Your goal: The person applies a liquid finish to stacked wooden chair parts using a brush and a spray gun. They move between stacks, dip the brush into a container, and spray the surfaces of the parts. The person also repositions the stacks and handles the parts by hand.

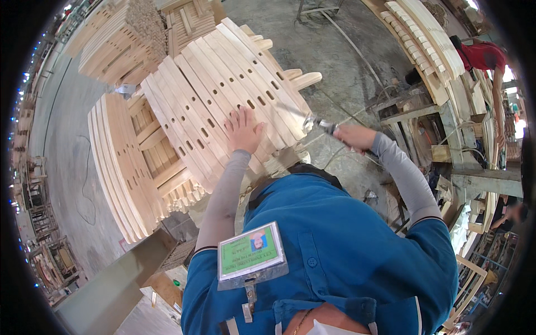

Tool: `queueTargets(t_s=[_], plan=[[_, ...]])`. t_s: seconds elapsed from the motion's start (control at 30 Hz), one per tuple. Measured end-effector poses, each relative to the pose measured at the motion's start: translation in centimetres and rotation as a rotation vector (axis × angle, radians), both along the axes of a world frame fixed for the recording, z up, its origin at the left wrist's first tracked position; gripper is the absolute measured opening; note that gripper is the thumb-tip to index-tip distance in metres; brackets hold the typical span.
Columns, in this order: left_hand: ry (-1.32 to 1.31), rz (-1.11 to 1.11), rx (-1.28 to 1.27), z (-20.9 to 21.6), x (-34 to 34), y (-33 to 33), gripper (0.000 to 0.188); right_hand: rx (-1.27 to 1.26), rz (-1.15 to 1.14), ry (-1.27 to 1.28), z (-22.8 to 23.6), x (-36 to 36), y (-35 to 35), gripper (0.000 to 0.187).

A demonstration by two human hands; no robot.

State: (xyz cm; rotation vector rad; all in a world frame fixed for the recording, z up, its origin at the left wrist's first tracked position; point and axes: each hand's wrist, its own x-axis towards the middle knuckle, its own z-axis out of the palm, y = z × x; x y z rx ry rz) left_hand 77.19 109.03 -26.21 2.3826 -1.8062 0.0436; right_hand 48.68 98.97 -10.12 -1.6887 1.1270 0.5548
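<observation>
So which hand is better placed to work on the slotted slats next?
Probably the right hand: it grips the tool, tip at the slats. The left hand lies flat on them.

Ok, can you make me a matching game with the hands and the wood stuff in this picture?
Things:
1. the person's left hand
2. the person's right hand
3. pale slotted wooden slats stacked in a slanting pile
4. green rectangular badge in a clear holder

Where or how:
A. gripping a slim metal tool with a hose
B. hanging on the blue shirt
C. lying flat, fingers spread, on the wood
D. under the flat hand, beside more wood stacks

Pairs: 1-C, 2-A, 3-D, 4-B
</observation>
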Motion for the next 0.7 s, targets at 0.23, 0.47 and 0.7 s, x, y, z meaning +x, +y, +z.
queueTargets(t_s=[0.23, 0.47, 0.7], plan=[[-0.065, 0.051, 0.024, 1.1, -4.1, -4.7, 0.059, 0.011, 0.119, -0.072, 0.4, -1.2, -5.6, 0.035], [-0.001, 0.099, -0.002, 1.1, -7.0, -7.2, 0.060, -0.177, 0.056, -0.047, -1.0, 2.3, -15.7, 0.043], [-0.042, 0.409, 0.116, 1.1, -8.3, -6.2, 0.060, -0.018, 0.604, -0.062, 1.2, 4.3, -16.8, 0.037]])
